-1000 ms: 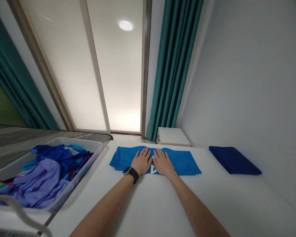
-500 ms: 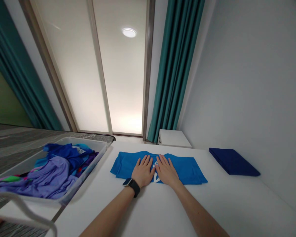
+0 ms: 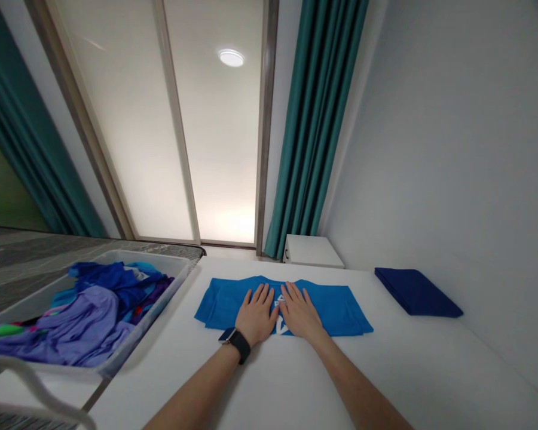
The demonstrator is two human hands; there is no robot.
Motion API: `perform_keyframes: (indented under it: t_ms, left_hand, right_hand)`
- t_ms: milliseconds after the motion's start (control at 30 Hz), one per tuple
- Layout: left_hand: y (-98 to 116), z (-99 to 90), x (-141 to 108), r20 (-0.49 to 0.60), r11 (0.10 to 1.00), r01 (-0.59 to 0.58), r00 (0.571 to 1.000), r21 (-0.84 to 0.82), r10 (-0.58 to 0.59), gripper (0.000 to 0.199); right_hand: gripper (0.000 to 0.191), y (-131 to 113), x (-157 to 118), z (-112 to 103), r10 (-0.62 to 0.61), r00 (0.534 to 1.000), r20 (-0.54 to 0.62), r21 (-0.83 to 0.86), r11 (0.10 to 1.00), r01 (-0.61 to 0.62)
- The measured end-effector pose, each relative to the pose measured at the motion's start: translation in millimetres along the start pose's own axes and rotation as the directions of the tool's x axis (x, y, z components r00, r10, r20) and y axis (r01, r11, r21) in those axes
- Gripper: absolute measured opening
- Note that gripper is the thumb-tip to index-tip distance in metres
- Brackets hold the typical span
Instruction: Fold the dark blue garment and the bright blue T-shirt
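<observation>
A blue T-shirt with a white print lies folded into a wide strip on the white table. Flat on its middle, left of the print, rests my left hand, fingers stretched out; a dark watch is on that wrist. My right hand lies flat just right of the print, fingers extended, its thumb near the left thumb. Both palms press on the cloth without gripping it. Part of the print is hidden under the hands.
A folded navy cloth lies at the table's right, by the wall. To the left stands a white plastic bin holding several garments, a lilac one on top. Beyond the table's far edge is a small white cabinet.
The view has shifted slightly, moving the scene a little to the left. Both hands stay flat on the T-shirt, in nearly the same place.
</observation>
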State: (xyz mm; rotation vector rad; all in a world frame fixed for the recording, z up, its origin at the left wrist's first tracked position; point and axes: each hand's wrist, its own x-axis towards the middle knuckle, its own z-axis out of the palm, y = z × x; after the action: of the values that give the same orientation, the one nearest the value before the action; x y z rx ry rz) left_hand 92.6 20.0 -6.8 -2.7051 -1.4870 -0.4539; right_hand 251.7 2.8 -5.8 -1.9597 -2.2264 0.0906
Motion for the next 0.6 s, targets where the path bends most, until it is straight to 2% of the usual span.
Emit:
perform_keyframes:
  t_ms: [133, 333, 500, 600]
  left_hand:
    - [5, -0.5, -6, -0.006, 1.000, -0.008, 1.000, -0.008, 0.008, 0.053]
    - [4, -7.5, -16, 0.045, 0.998, -0.046, 0.998, -0.034, 0.047, 0.056]
    - [-20, -22.5, -27, -0.005, 0.992, -0.129, 0.992, -0.016, 0.129, 0.057]
    - [-45, -29.2, -34, 0.023, 0.994, -0.108, 0.994, -0.011, 0.109, 0.058]
  right_hand:
    - [0.058, 0, -9, -3, 0.000, 1.000, 0.007, -0.001, 1.000, 0.000]
    - [0.059, 0, -15, -5, 0.009, 0.999, 0.035, 0.003, 1.000, -0.009]
    - [0.061, 6, -21, -7, 0.014, 0.999, 0.049, -0.014, 1.000, -0.013]
    - [0.061, 16, -28, -9, 0.015, 0.999, 0.049, -0.025, 1.000, -0.014]
